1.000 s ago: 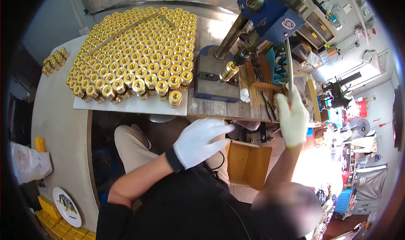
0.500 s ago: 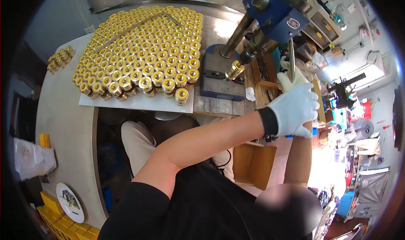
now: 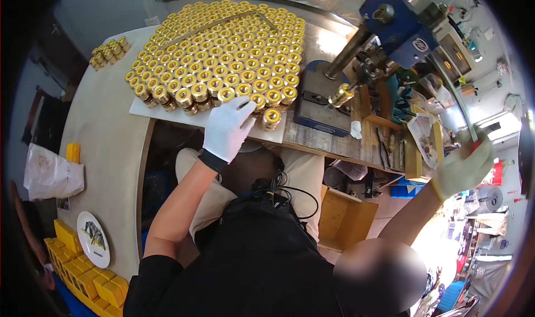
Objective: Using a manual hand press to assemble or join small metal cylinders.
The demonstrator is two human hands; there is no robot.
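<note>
Your left hand (image 3: 224, 132) is at the front edge of the block of brass fittings (image 3: 225, 54), its fingers reaching in among the nearest row. Most of the block spreads beyond that hand and to both sides of it, while one loose fitting (image 3: 271, 119) stands just in front of the row, to the right of your fingers. Over on your right, another fitting (image 3: 341, 96) is under the spindle of the blue press (image 3: 398, 24), above the press base (image 3: 313, 112); it lies between your two hands, well apart from both.

These fittings are short, shiny, gold-coloured cylinders with yellow rings around their open tops. They stand upright, packed close together on a white board (image 3: 142, 111), with a thin angled metal strip (image 3: 209, 29) lying across them. The one at the press is tilted.

Your left hand, in a white glove with a black cuff (image 3: 214, 162), has its forefinger and thumb a little apart beside the front fittings; you seem to be touching them, but whether you have a grip on one cannot be told. Your right hand (image 3: 463, 169), gloved too and somewhat blurred, is wrapped around the lower end of the press's long lever (image 3: 454, 94), well out to the right.
</note>
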